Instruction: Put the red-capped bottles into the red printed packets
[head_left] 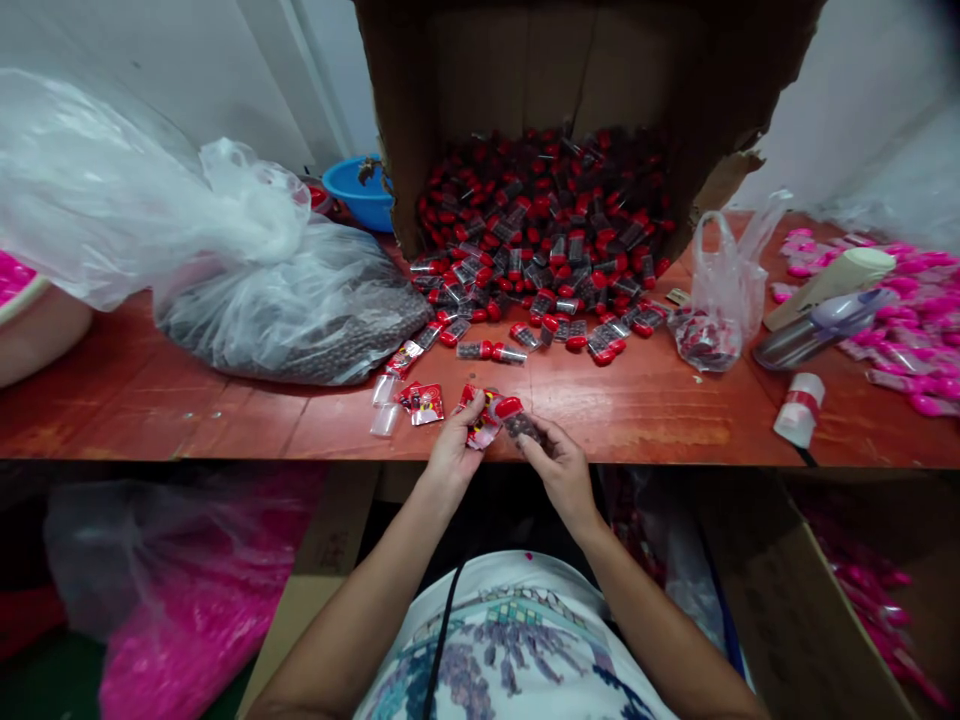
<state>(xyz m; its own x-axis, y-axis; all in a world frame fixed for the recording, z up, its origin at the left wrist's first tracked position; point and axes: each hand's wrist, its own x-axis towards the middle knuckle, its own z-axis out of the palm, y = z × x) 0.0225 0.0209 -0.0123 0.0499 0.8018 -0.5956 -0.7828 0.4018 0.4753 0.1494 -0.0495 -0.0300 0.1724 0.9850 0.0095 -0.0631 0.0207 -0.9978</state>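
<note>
Patterned shirt nearest, loose packets lie beside left hand.

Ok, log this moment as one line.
Left hand: holds red printed packet | Right hand: holds red-capped tube | Nearby: bag of dark pellets, left; open carton of similar tubes, ahead

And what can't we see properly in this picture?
All in the head view:
Red packets: the left hand covers part of them, and the print is too small to read.
Red-capped bottle: the right hand covers part of it.
Cardboard box: the pile of bottles hides its floor.
White basin: the left picture edge cuts it off.
</note>
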